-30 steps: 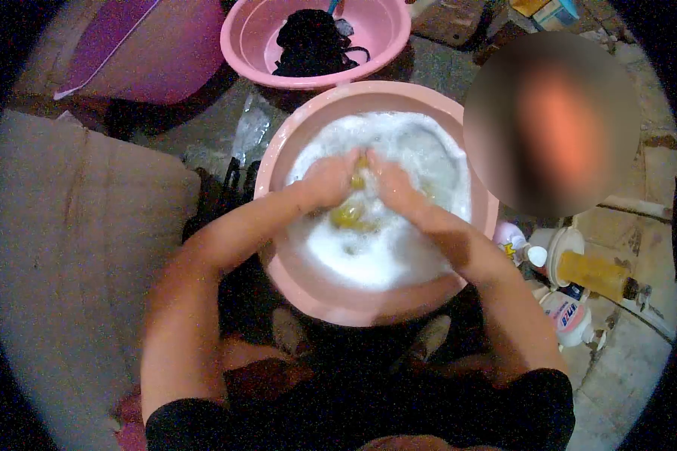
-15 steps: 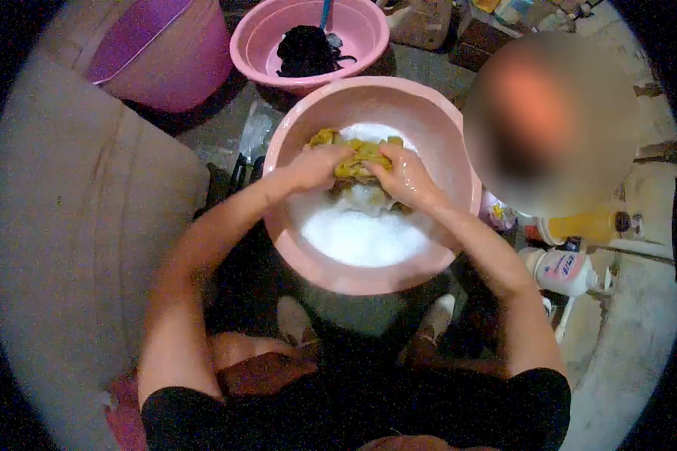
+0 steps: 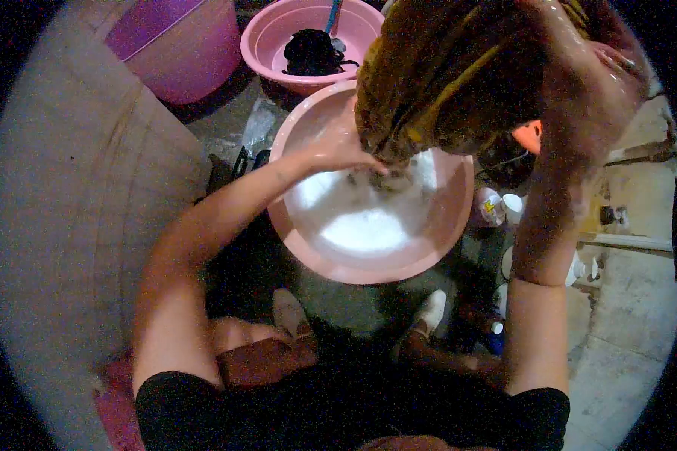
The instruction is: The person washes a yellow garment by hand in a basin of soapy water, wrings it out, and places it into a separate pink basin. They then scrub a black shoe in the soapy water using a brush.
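A wet mustard-yellow cloth (image 3: 459,75) hangs stretched out over the pink basin (image 3: 308,252), its lower end bunched near the water. Lifted high at the upper right, my right hand (image 3: 579,56) is closed on the cloth's upper part; some of its fingers are cut off by the frame edge. My left hand (image 3: 346,146) grips the lower left end, thumb pointing inward over the basin. White suds (image 3: 365,229) float on the water below. Whether the cloth is a garment cannot be made out.
Behind stands a smaller pink basin (image 3: 259,45) with a dark cloth (image 3: 312,52) in it, beside a purple tub (image 3: 192,71). Bottles, including a blue one (image 3: 496,338), and a white-capped container (image 3: 493,207) stand to the right. A pale wall (image 3: 90,203) borders the left.
The cloth was bunched between both hands low in the basin. My right hand has raised it up and to the right, opening it out, while my left hand stays low.
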